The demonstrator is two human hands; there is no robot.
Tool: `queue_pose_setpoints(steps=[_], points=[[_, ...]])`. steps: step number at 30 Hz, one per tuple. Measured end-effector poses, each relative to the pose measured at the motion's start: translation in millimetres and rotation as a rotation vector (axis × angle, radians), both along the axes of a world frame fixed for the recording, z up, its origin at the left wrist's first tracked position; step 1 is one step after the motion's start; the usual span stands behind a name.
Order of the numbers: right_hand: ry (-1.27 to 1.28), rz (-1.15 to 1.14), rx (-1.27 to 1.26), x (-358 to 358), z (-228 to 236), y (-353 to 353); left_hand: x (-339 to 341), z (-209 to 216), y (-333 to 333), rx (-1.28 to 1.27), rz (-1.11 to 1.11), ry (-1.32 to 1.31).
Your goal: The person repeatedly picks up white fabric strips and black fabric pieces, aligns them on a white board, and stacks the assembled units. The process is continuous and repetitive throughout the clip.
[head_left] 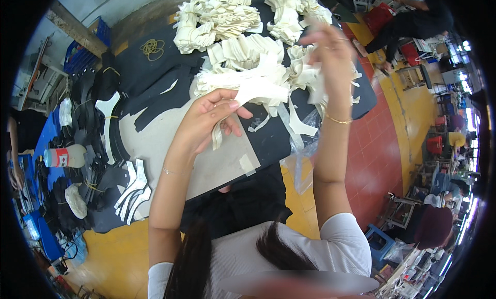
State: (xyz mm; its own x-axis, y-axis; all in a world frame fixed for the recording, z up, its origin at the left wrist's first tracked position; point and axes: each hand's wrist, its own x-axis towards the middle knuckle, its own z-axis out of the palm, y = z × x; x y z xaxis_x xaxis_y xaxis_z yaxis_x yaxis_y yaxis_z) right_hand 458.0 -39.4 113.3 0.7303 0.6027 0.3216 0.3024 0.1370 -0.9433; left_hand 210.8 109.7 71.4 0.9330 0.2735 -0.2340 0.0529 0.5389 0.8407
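Note:
My left hand pinches a white curved cut piece between thumb and fingers. The piece hangs over the grey board, its narrow end dangling below my fingers. Raised at the upper right, my right hand is smeared by motion, so its fingers and anything in them cannot be made out. It is nearest to the piles of cream-white cut pieces at the far side of the dark table. Another loose white piece lies near clear plastic at the table's right edge.
Yellow rubber bands lie at the far left. Black cut pieces in bundles, a capped plastic jar and a stack of pale curved pieces are on the left. A co-worker in dark clothes is at the far right.

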Motion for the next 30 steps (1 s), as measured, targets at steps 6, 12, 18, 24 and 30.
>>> queue_pose_setpoints(steps=[6, 12, 18, 24, 30], points=[[-0.504, 0.173, -0.251, -41, -14, 30, -10, 8, -1, 0.162, 0.075, 0.060], [-0.085, 0.614, -0.536, -85, 15, 11, -15, 9, -12, 0.342, 0.105, 0.042], [-0.607, 0.102, -0.178, -113, 14, 8, -22, 18, -22, 0.618, 0.366, -0.034], [-0.579, -0.032, -0.052, -143, 7, 13, -14, 21, -36, 1.457, 0.695, -0.218], [-0.574, -0.035, -0.079, -148, 9, 12, -7, 21, -40, 1.592, 0.763, -0.221]])
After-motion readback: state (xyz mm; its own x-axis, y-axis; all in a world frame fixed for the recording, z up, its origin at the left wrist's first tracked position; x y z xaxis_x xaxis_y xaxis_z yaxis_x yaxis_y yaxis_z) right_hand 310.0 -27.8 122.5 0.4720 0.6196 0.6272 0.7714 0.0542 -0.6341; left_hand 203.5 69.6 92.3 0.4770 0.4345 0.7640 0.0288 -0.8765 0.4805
